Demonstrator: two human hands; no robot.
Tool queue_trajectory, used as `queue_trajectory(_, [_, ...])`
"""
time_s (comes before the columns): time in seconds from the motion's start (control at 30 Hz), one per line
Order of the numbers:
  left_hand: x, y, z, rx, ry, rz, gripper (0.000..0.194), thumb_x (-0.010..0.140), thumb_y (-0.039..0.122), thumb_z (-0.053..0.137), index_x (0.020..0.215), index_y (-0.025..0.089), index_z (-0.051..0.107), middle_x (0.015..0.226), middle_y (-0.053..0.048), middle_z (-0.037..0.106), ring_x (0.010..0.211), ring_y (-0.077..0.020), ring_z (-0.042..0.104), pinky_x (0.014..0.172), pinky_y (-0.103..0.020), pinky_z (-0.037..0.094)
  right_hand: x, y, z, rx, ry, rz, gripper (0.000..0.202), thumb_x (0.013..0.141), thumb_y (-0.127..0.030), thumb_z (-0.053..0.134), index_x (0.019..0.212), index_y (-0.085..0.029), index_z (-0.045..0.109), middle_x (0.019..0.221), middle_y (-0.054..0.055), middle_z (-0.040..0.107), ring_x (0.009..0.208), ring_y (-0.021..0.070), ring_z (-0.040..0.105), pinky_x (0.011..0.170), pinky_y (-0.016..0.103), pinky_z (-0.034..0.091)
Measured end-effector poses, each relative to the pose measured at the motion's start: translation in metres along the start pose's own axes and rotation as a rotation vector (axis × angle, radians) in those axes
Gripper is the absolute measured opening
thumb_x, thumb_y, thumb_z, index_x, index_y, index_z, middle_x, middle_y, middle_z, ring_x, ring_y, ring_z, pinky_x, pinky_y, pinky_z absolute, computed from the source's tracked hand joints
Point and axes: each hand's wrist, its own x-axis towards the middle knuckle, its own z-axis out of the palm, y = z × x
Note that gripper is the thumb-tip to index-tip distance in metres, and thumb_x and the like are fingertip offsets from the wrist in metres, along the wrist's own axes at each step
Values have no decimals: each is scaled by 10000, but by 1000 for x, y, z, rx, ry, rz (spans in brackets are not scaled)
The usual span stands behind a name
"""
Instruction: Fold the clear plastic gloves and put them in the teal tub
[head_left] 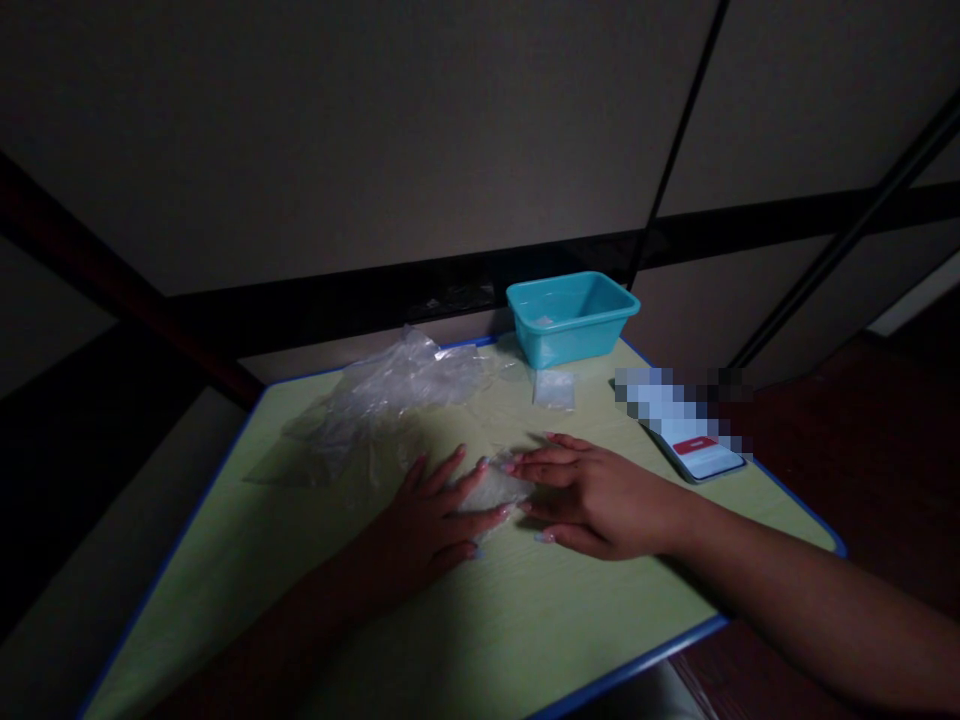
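My left hand (439, 515) lies over a small clear plastic packet (499, 490) near the middle of the table, its fingers spread. From the right, my right hand (581, 498) rests its fingertips at the packet's right edge, fingers apart. The hands partly cover the packet. Beyond my left hand spreads a crumpled transparent plastic bag (405, 385). A small folded packet (554, 389), whitish and clear, lies in front of a turquoise basket (574, 340).
The light green table (555, 640) has a blue edge. A phone (701, 450) with a lit, partly blurred screen lies at the right edge. Some clear plastic shows inside the basket. Dark-banded panels (420, 150) stand behind the table.
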Motion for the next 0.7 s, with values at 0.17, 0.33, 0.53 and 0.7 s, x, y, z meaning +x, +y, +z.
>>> queue_trajectory(0.17, [1,2,-3,-12,-12,6,476,952,527,404,1416,426,368,1536,-61,320,1421,-392,182,1047,-691,169,1,0,-1,-38,8,19,366,950,-390,455,1090,-154,697,1359,151,538,1287,284,450,1091,525,285])
queue_trajectory(0.33, [2,2,-3,-24,5,7,468,948,531,411,1402,417,400,1532,-47,332,1421,-375,198,1075,-656,155,0,-1,-3,-60,25,56,338,951,-373,459,1079,-165,692,1349,145,540,1282,283,447,1078,534,302])
queue_trajectory(0.53, [2,2,-4,-8,-20,-1,475,953,532,395,1417,441,355,1538,-59,315,1413,-396,203,1043,-680,188,2,-3,0,-60,7,23,356,945,-399,460,1084,-163,688,1311,137,554,1252,275,459,1094,501,293])
queue_trajectory(0.7, [2,3,-6,-16,-26,-2,476,959,527,386,1425,452,331,1540,-68,310,1416,-405,185,1025,-692,202,4,-4,1,-71,1,44,354,939,-400,480,968,-137,714,1254,140,579,1205,273,485,1091,466,301])
